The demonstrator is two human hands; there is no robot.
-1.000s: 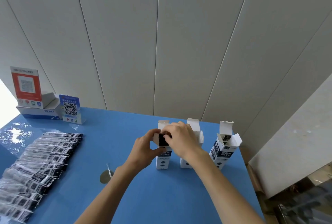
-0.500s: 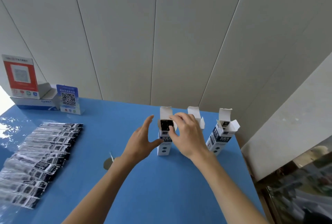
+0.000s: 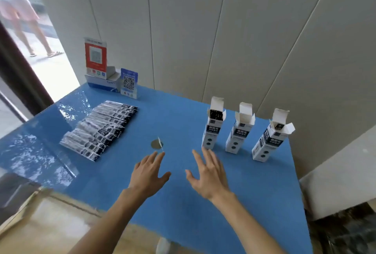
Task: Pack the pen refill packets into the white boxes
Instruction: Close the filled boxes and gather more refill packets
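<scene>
Above the blue table (image 3: pixel 203 203), left hand (image 3: pixel 147 176) and right hand (image 3: pixel 207 176) hover with fingers spread, holding nothing, near three upright white boxes (image 3: pixel 212 129)

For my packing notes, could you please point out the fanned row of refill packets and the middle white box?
fanned row of refill packets (image 3: pixel 99 129): head view, middle of row.
middle white box (image 3: pixel 238 135): head view, printed front face.

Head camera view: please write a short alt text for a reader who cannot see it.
Two empty, open hands, left hand and right hand, hover over a blue table. Three white boxes stand upright with open top flaps at the right; a row of pen refill packets lies at the left.
</scene>
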